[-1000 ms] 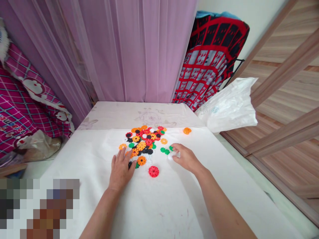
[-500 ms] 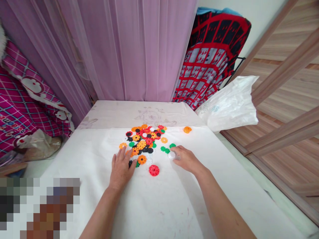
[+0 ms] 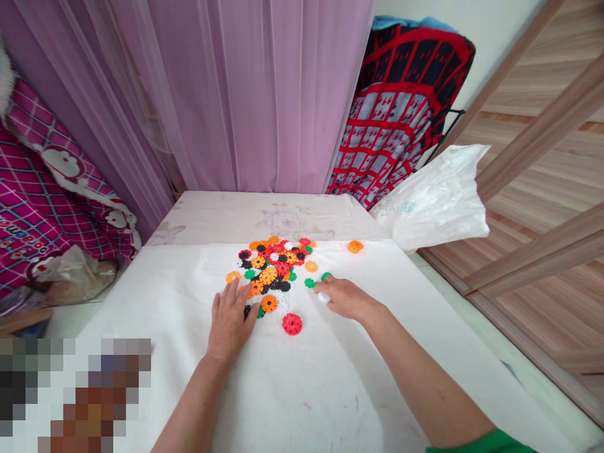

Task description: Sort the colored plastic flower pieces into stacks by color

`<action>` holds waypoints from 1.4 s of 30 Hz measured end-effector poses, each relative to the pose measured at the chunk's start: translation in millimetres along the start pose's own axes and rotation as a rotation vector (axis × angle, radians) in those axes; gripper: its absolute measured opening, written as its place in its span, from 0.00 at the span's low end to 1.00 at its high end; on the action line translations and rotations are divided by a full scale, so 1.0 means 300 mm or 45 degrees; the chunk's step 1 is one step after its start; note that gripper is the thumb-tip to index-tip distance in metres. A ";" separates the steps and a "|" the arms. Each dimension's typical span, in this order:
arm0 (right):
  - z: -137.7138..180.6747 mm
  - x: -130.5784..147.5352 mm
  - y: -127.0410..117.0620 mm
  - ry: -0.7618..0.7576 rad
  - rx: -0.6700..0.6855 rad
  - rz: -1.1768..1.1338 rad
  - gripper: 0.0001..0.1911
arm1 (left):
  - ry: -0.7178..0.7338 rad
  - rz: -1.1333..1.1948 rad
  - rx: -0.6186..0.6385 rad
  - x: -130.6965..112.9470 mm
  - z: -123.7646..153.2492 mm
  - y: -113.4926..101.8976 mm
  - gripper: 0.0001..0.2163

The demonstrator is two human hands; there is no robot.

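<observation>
Fingers (image 3: 331, 289) of the right hand (image 3: 348, 300) pinch a white disc (image 3: 323, 297).

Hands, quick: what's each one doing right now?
Left hand: open, flat on the sheet, touching the disc pile.
Right hand: curled over a white piece; whether it grips cannot be told.

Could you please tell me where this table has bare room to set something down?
Bare cloth: between the forearms, nearer than the red disc; left of the left hand; and on the far strip between the disc pile and the curtain. Crowded: from that hand to the right hand.
</observation>
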State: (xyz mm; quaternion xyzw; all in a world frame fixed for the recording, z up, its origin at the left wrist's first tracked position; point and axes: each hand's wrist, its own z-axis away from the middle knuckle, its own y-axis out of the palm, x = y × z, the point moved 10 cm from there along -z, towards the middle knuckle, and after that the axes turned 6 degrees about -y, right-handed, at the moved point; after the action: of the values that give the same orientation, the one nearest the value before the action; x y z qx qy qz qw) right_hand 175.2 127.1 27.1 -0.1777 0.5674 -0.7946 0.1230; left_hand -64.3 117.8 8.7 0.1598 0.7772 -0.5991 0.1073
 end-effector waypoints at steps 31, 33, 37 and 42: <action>-0.210 0.140 -0.136 0.036 -0.378 -0.048 0.14 | 0.017 -0.041 0.005 -0.002 0.002 0.010 0.21; -0.254 0.151 -0.132 0.091 -0.392 -0.025 0.13 | 0.021 -0.041 -0.006 -0.002 0.003 0.009 0.21; -0.300 0.164 -0.122 0.166 -0.393 0.044 0.16 | 0.024 -0.045 -0.002 -0.003 0.004 0.013 0.21; -0.300 0.158 -0.115 0.191 -0.374 0.044 0.16 | 0.009 -0.039 0.009 -0.004 0.002 0.010 0.21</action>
State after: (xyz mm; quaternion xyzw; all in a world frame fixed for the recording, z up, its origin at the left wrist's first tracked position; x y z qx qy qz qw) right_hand 94.6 196.7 40.0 -0.1242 0.6881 -0.7118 0.0666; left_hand -62.0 117.7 6.3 0.1502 0.7777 -0.6030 0.0948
